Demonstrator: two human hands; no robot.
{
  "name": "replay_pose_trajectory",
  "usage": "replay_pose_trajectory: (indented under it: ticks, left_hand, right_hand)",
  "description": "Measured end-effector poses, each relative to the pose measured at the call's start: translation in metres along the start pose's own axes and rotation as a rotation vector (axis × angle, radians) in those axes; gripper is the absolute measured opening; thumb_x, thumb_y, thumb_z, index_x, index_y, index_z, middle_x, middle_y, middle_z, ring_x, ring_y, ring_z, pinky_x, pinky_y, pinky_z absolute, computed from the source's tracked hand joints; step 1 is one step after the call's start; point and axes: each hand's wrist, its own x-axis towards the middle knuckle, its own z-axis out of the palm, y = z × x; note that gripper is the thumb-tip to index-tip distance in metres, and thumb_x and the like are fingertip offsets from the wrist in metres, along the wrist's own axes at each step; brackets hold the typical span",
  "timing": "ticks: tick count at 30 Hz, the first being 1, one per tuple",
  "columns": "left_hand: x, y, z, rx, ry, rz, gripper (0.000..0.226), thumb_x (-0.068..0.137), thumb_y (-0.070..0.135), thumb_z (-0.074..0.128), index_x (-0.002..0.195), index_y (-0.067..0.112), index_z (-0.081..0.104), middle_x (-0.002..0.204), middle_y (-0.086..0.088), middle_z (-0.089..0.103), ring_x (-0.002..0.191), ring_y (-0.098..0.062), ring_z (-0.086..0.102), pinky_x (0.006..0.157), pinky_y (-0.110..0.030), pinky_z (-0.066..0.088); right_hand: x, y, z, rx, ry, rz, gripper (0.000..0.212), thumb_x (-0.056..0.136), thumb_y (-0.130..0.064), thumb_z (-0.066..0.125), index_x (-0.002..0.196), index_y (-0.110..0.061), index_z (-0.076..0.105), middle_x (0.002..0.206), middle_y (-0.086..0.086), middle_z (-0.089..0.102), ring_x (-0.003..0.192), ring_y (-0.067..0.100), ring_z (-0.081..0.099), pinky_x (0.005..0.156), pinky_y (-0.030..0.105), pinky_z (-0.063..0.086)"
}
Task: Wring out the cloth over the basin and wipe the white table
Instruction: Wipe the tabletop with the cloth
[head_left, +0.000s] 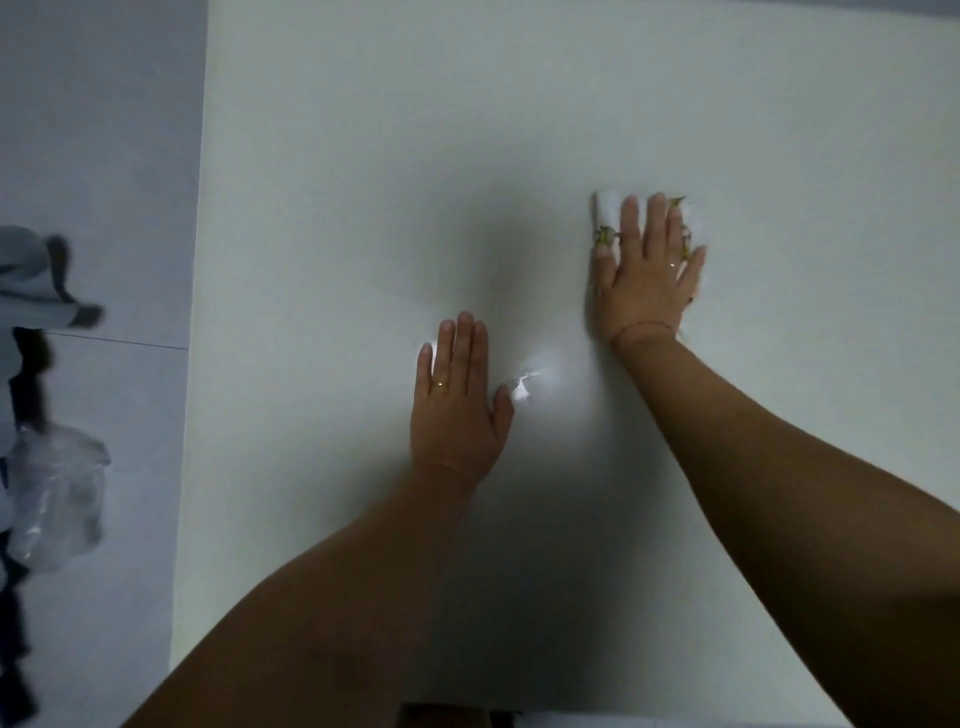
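The white table (363, 156) fills most of the view. My right hand (647, 275) lies flat, fingers spread, pressing a white cloth with a green and yellow pattern (608, 213) onto the table at the right of centre. Only the cloth's edges show around my fingers. My left hand (457, 405) rests flat on the bare table nearer to me, fingers together, holding nothing. Wet, shiny patches glint beside its thumb. No basin is in view.
The table's left edge (195, 312) runs down the frame, with grey tiled floor (104, 130) beyond it. On the floor at the left are a crumpled clear plastic bag (57, 499), a grey object (36, 280) and a dark upright thing (26, 384).
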Motion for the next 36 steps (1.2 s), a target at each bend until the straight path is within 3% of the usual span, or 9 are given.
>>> replay_pose_trajectory:
  ticks: [3, 8, 10, 15, 17, 23, 25, 31, 36]
  left_hand:
    - [-0.001, 0.002, -0.003, -0.017, 0.007, -0.002, 0.064, 0.095, 0.036, 0.033, 0.149, 0.004, 0.024, 0.158, -0.014, 0.02, 0.148, -0.026, 0.011, 0.12, -0.043, 0.009]
    - [0.0, -0.001, 0.001, 0.005, 0.019, 0.01, 0.066, 0.092, 0.035, 0.038, 0.149, 0.004, 0.024, 0.158, -0.014, 0.019, 0.148, -0.026, 0.01, 0.12, -0.045, 0.011]
    - [0.0, -0.002, 0.005, 0.01, 0.037, 0.01, 0.068, 0.09, 0.035, 0.039, 0.149, 0.005, 0.023, 0.158, -0.013, 0.018, 0.148, -0.026, 0.011, 0.12, -0.044, 0.01]
    - [-0.001, -0.001, 0.006, 0.027, 0.036, 0.007, 0.068, 0.091, 0.036, 0.037, 0.15, 0.005, 0.021, 0.159, -0.013, 0.017, 0.148, -0.027, 0.011, 0.12, -0.045, 0.011]
    - [-0.001, 0.001, 0.003, 0.026, 0.036, -0.001, 0.067, 0.091, 0.035, 0.038, 0.149, 0.004, 0.024, 0.158, -0.014, 0.02, 0.147, -0.028, 0.013, 0.119, -0.046, 0.014]
    - [0.007, 0.01, -0.012, 0.012, -0.002, 0.017, 0.065, 0.089, 0.029, 0.042, 0.146, 0.0, 0.031, 0.154, -0.018, 0.026, 0.145, -0.031, 0.02, 0.117, -0.049, 0.02]
    - [0.027, 0.019, -0.017, -0.004, 0.0, 0.045, 0.066, 0.088, 0.027, 0.045, 0.147, 0.001, 0.029, 0.155, -0.017, 0.025, 0.146, -0.029, 0.018, 0.119, -0.045, 0.013]
    - [0.11, 0.049, -0.017, -0.055, -0.017, 0.025, 0.065, 0.095, 0.037, 0.033, 0.148, 0.001, 0.023, 0.156, -0.017, 0.022, 0.146, -0.03, 0.017, 0.12, -0.044, 0.013]
    - [0.11, 0.047, -0.006, -0.051, 0.012, 0.026, 0.068, 0.093, 0.038, 0.038, 0.148, 0.001, 0.025, 0.156, -0.016, 0.024, 0.146, -0.028, 0.017, 0.12, -0.042, 0.012]
  right_hand:
    - [-0.018, -0.052, 0.011, 0.021, 0.006, 0.097, 0.057, 0.099, -0.034, 0.027, 0.151, -0.022, 0.006, 0.16, 0.005, 0.0, 0.147, 0.023, -0.003, 0.114, 0.055, -0.006]
    - [-0.03, -0.047, 0.009, -0.119, -0.15, -0.519, 0.056, 0.1, -0.04, 0.028, 0.15, -0.025, 0.01, 0.16, 0.002, 0.004, 0.147, 0.02, 0.001, 0.116, 0.049, -0.004]
    - [-0.001, -0.013, -0.003, -0.183, -0.116, -0.629, 0.056, 0.099, -0.043, 0.031, 0.15, -0.026, 0.015, 0.16, 0.002, 0.009, 0.147, 0.02, 0.006, 0.117, 0.049, -0.001]
    - [0.052, 0.008, -0.015, -0.034, 0.005, 0.01, 0.058, 0.099, -0.042, 0.025, 0.151, -0.024, 0.008, 0.16, 0.003, 0.001, 0.147, 0.021, -0.001, 0.116, 0.052, -0.004]
    - [0.038, -0.03, -0.005, -0.016, -0.004, 0.059, 0.059, 0.098, -0.04, 0.027, 0.151, -0.022, 0.007, 0.16, 0.007, -0.001, 0.147, 0.025, -0.003, 0.115, 0.054, -0.006]
    - [0.029, -0.028, -0.01, -0.145, -0.169, -0.718, 0.056, 0.099, -0.042, 0.03, 0.15, -0.026, 0.013, 0.16, 0.001, 0.006, 0.147, 0.02, 0.002, 0.116, 0.047, -0.006]
    - [0.052, -0.007, -0.018, -0.158, -0.117, -0.629, 0.056, 0.099, -0.043, 0.03, 0.15, -0.027, 0.014, 0.16, 0.0, 0.007, 0.147, 0.018, 0.003, 0.117, 0.045, -0.005]
    - [0.07, -0.032, -0.016, 0.062, -0.003, 0.019, 0.055, 0.1, -0.037, 0.025, 0.151, -0.024, 0.008, 0.16, 0.003, 0.001, 0.147, 0.021, -0.003, 0.116, 0.051, -0.006]
    - [0.064, -0.038, -0.016, -0.107, -0.128, -0.561, 0.054, 0.1, -0.036, 0.029, 0.15, -0.026, 0.013, 0.16, 0.0, 0.005, 0.147, 0.02, 0.001, 0.116, 0.047, -0.005]
